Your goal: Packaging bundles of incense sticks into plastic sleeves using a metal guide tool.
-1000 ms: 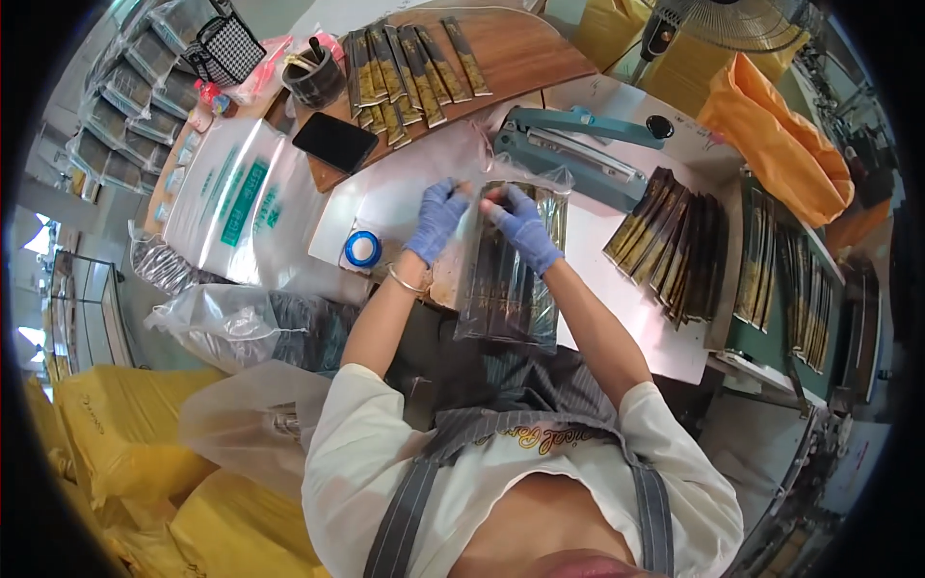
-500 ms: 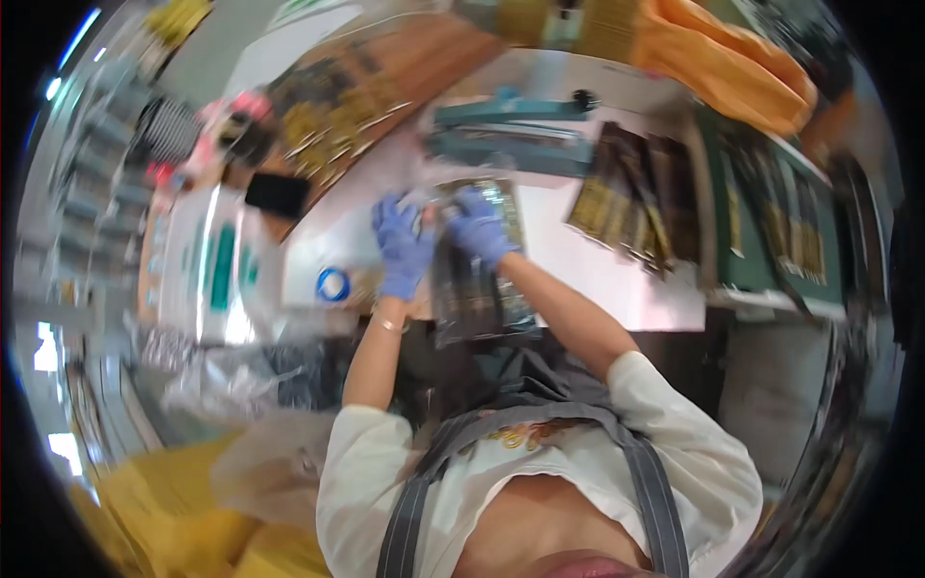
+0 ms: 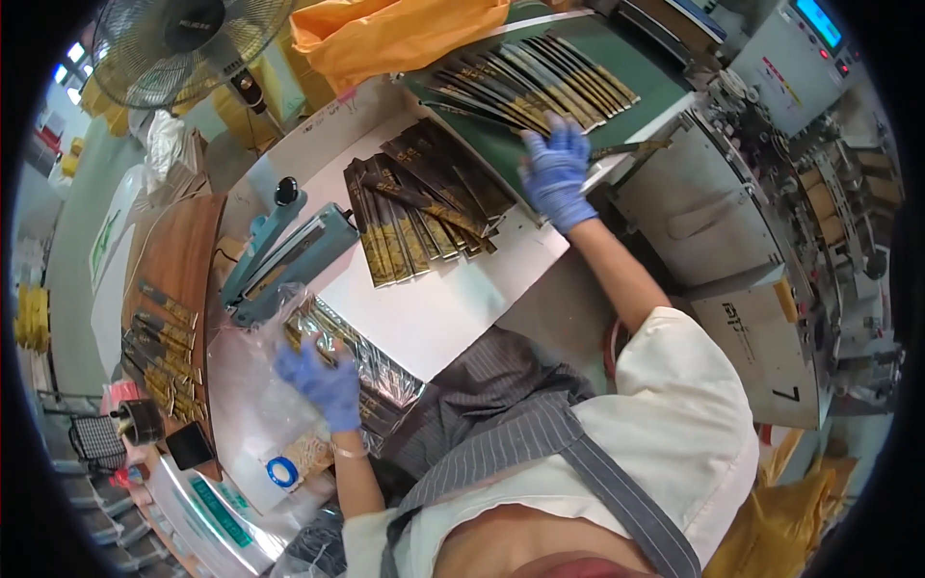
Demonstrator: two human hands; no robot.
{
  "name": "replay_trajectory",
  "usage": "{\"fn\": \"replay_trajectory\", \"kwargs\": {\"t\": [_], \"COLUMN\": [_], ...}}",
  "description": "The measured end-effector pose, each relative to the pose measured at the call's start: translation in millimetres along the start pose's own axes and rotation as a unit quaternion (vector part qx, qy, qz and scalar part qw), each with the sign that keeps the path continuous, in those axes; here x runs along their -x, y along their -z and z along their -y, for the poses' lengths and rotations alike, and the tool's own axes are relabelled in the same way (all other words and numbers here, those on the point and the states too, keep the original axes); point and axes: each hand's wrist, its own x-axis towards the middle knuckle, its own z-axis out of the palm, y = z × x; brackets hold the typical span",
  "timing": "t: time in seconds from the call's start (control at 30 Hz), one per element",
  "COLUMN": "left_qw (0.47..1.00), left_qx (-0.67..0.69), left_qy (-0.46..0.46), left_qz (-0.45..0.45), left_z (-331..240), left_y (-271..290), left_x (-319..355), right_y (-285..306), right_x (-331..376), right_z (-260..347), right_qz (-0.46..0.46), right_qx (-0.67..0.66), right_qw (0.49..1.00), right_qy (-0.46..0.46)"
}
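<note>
Reaching over the tabletop's (image 3: 453, 308) far right edge, right hand (image 3: 556, 173) lays spread fingers on dark packets (image 3: 540, 82) on the green belt (image 3: 491, 144), long axes fanned diagonally. Left hand (image 3: 323, 380), fingers curled, pins the clear bag (image 3: 376, 385) at the near left edge; bare white tabletop between.

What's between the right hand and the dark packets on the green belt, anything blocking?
Nothing visible. The right hand already lies on the near end of the row of dark packets on the green belt. The left hand rests apart on the clear bag.
</note>
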Motion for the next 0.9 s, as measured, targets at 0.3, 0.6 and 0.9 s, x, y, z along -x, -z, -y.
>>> {"fn": "replay_trajectory", "kwargs": {"t": [0.3, 0.6, 0.9], "left_qw": [0.996, 0.892, 0.869], "left_qx": [0.079, -0.253, -0.253], "left_qy": [-0.014, 0.372, 0.398], "left_qz": [-0.028, 0.052, 0.150], "left_z": [-14, 241, 252], "left_y": [-48, 7, -39], "left_x": [-108, -149, -199], "right_y": [-23, 76, 116], "right_x": [-21, 13, 63], "right_z": [-19, -61, -88], "right_qz": [0.077, -0.003, -0.098], "right_qx": [0.050, -0.178, -0.088], "right_qw": [0.993, 0.982, 0.980], "right_qy": [0.079, -0.059, -0.148]}}
